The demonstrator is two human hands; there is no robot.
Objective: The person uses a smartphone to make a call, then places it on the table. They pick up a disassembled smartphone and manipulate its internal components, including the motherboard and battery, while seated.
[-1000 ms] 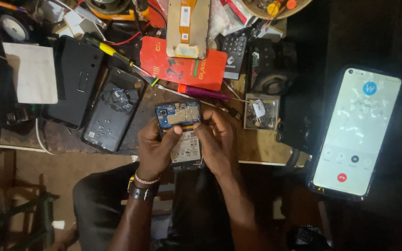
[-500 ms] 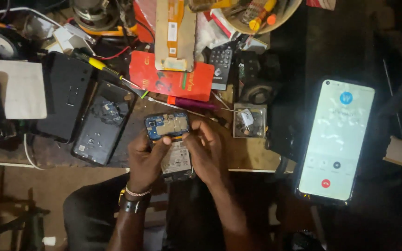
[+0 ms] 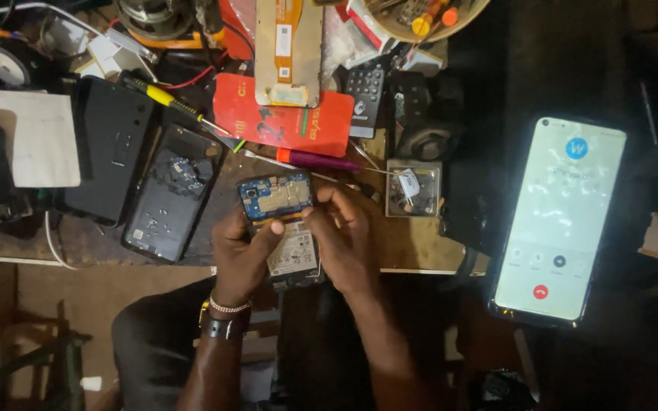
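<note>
While we clamp the opened phone with its blue circuit board (image 3: pixel 278 221) between left hand (image 3: pixel 241 247) and right hand (image 3: pixel 344 240), its long axis points away from us, over the wooden bench edge (image 3: pixel 413 255).

A lit smartphone (image 3: pixel 560 219) lies right; a yellow-handled screwdriver (image 3: pixel 163 99) lies left.

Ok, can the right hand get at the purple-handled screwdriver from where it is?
Probably yes: the purple-handled screwdriver lies in the open just beyond the right hand, nothing over it, though that hand is holding the opened phone.
</note>
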